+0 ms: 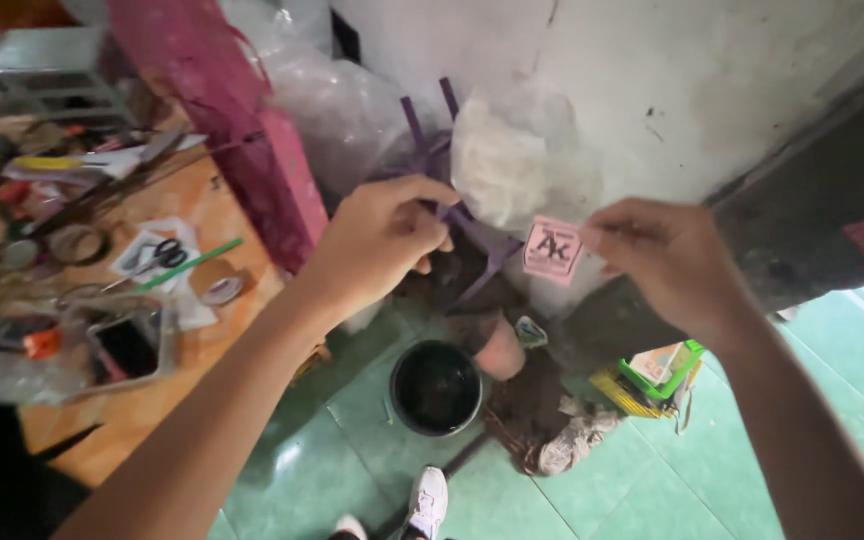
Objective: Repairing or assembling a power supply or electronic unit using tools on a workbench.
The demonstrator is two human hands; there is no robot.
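Left hand (382, 235) fingers pinched on purple straps (432, 150) — right hand (667, 255) pinching small pink label (552, 250) beside clear plastic bag (512, 160).

Head view, daylit interior. Soft, diffuse light enters from about 4 o'clock, where the green floor tiles (852, 330) wash out pale. The white wall (712, 80) at 1 o'clock is bright and near overexposed; the dark slab (822, 200) at 3 o'clock stays deep in shade. Shadows are weak and blurred. Motion blur softens the left hand (377, 240) and right hand (667, 255). The cluttered table (202, 210) at 9 o'clock is smeared and stretched by wide-angle distortion. The black bucket (436, 388) shows faint glare.
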